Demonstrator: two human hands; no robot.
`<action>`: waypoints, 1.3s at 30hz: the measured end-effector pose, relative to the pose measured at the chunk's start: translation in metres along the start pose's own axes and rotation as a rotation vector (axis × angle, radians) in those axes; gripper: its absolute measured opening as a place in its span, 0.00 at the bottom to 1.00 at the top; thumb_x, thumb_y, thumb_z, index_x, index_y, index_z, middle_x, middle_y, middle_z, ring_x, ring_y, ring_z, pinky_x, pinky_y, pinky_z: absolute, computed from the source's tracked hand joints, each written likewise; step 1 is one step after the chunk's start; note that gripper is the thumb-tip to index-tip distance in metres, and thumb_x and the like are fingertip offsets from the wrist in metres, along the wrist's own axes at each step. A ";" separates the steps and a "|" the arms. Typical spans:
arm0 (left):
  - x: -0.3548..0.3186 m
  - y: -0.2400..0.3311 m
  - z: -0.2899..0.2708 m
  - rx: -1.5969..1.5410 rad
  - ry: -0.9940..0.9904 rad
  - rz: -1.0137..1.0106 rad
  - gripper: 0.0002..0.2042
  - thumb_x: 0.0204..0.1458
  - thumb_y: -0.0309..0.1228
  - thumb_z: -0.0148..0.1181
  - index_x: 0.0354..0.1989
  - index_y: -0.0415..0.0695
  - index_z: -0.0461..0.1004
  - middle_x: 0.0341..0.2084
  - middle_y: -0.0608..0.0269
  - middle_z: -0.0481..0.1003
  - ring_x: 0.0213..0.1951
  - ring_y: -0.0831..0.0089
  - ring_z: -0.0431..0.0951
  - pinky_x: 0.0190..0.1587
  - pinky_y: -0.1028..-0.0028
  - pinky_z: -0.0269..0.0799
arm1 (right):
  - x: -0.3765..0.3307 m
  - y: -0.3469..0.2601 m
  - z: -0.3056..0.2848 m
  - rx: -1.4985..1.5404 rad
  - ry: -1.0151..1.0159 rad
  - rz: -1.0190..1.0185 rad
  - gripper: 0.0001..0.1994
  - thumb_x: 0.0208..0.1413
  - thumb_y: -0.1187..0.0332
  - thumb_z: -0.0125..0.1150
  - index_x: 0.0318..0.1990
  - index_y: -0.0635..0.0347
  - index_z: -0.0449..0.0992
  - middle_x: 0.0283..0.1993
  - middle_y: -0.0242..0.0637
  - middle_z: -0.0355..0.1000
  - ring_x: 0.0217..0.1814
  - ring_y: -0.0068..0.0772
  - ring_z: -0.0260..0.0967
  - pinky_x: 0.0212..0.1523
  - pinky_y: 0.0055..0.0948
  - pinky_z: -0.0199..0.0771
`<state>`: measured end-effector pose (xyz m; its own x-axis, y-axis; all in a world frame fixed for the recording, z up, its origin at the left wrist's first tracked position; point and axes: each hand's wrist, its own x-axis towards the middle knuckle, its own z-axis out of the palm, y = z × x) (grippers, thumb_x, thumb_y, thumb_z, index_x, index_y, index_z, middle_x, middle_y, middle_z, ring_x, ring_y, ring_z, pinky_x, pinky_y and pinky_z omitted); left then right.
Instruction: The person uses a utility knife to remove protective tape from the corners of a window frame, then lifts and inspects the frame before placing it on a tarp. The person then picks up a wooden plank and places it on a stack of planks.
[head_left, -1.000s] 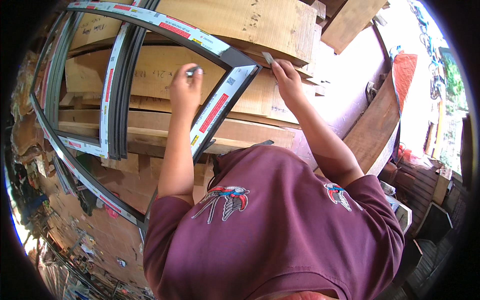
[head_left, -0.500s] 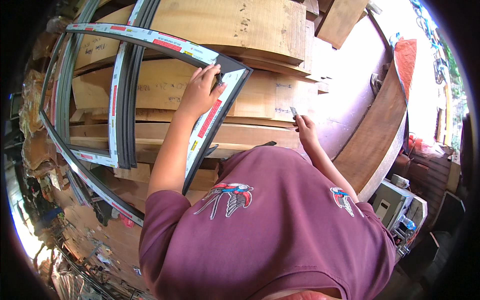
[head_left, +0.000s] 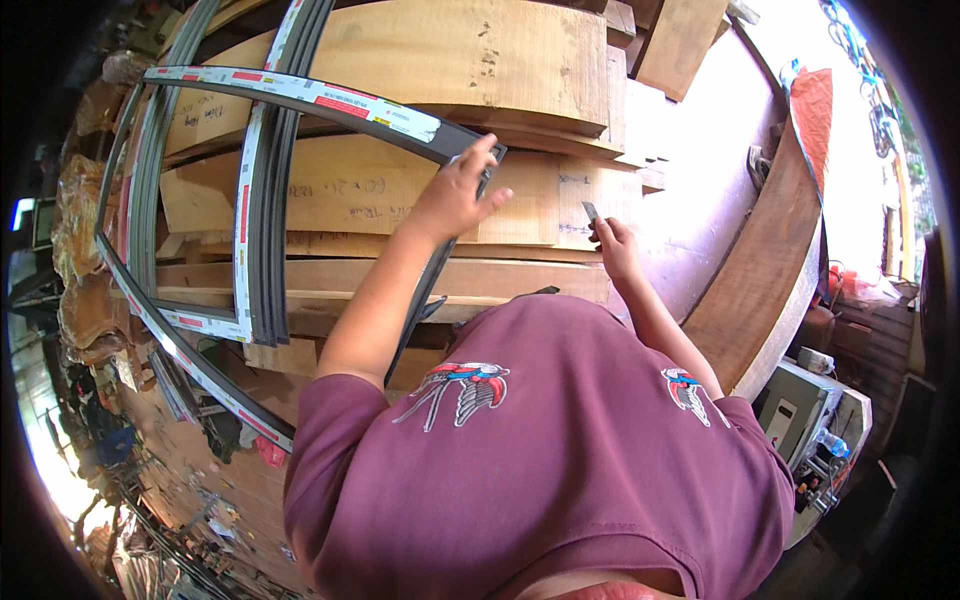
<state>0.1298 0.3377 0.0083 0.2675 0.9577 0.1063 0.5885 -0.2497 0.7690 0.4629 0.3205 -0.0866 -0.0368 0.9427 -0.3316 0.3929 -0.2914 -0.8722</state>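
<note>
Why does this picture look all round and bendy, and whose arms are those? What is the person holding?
The camera sits on the person's head and looks down, so you see their own maroon shirt and both arms reaching forward. Its lens is very wide, which makes straight edges bend near the rim.

The left hand grips the corner of a dark frame made of long bars, partly covered with white and red protective tape. The right hand is off the frame and pinches a small thin blade, pointing up.

Behind the frame lies a stack of thick wooden planks. A curved wooden board leans on the right, and bits of clutter lie on the ground at the lower left.
</note>
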 end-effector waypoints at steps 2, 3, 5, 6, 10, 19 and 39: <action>-0.005 0.005 0.011 0.092 0.115 0.163 0.30 0.60 0.47 0.60 0.64 0.41 0.61 0.55 0.48 0.73 0.56 0.48 0.75 0.58 0.59 0.73 | 0.002 0.009 0.001 0.001 0.001 -0.010 0.18 0.70 0.58 0.52 0.40 0.66 0.79 0.30 0.34 0.76 0.34 0.22 0.71 0.36 0.25 0.70; -0.009 0.012 0.013 0.074 0.128 0.168 0.28 0.61 0.46 0.59 0.63 0.41 0.63 0.55 0.48 0.73 0.55 0.49 0.75 0.57 0.59 0.73 | 0.000 0.010 0.000 -0.003 -0.004 -0.005 0.18 0.70 0.58 0.52 0.39 0.66 0.79 0.30 0.34 0.76 0.34 0.22 0.71 0.36 0.25 0.70; -0.018 0.022 0.022 0.090 0.244 0.202 0.21 0.63 0.40 0.57 0.58 0.39 0.70 0.55 0.48 0.74 0.52 0.50 0.77 0.53 0.60 0.76 | -0.002 0.012 0.001 0.003 -0.017 0.000 0.18 0.70 0.58 0.52 0.39 0.66 0.79 0.31 0.34 0.76 0.33 0.22 0.71 0.36 0.25 0.70; -0.025 0.023 0.029 0.069 0.210 0.154 0.20 0.63 0.38 0.57 0.58 0.39 0.70 0.54 0.48 0.75 0.51 0.51 0.78 0.53 0.61 0.76 | -0.004 0.013 0.002 0.013 -0.026 0.001 0.18 0.70 0.58 0.52 0.39 0.66 0.79 0.31 0.34 0.77 0.33 0.22 0.71 0.36 0.25 0.70; -0.050 0.028 0.068 0.000 0.169 0.005 0.14 0.61 0.31 0.59 0.52 0.39 0.77 0.43 0.50 0.80 0.42 0.54 0.82 0.44 0.63 0.78 | -0.011 0.016 0.003 -0.027 -0.050 0.028 0.18 0.70 0.59 0.52 0.39 0.66 0.79 0.33 0.35 0.78 0.33 0.22 0.71 0.36 0.25 0.71; -0.074 -0.006 0.113 0.145 0.012 -0.437 0.16 0.59 0.43 0.61 0.31 0.41 0.76 0.27 0.48 0.79 0.30 0.49 0.80 0.33 0.55 0.74 | -0.020 0.004 0.002 -0.080 -0.056 -0.007 0.20 0.69 0.58 0.52 0.35 0.69 0.76 0.29 0.38 0.75 0.33 0.25 0.68 0.36 0.29 0.68; 0.010 -0.005 0.016 0.568 0.319 0.036 0.17 0.49 0.30 0.67 0.50 0.51 0.79 0.51 0.64 0.74 0.55 0.61 0.72 0.56 0.60 0.65 | -0.010 0.014 0.008 -0.109 -0.092 0.035 0.18 0.70 0.59 0.53 0.35 0.68 0.76 0.30 0.33 0.75 0.36 0.21 0.69 0.40 0.26 0.70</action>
<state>0.1420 0.3467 -0.0046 0.1064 0.9209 0.3751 0.9186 -0.2354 0.3174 0.4615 0.3057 -0.0984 -0.1036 0.9118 -0.3973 0.4929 -0.2999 -0.8168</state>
